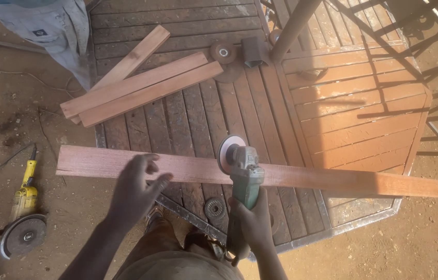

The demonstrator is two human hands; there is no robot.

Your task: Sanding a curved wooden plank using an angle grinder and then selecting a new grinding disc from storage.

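L hand open, flat on plank | R hand gripping green grinder

Both forearms are bare and sleeveless down to the hands, above dusty olive-brown trousers.

My slatted wooden table carries the long plank, laid across its near edge and overhanging both ends. Beyond the plank, toward the far left corner, three shorter boards lie side by side at a slant. To their right sit two sanding discs and a small dark block. Left of the table, a yellow grinder lies on the dirt floor.
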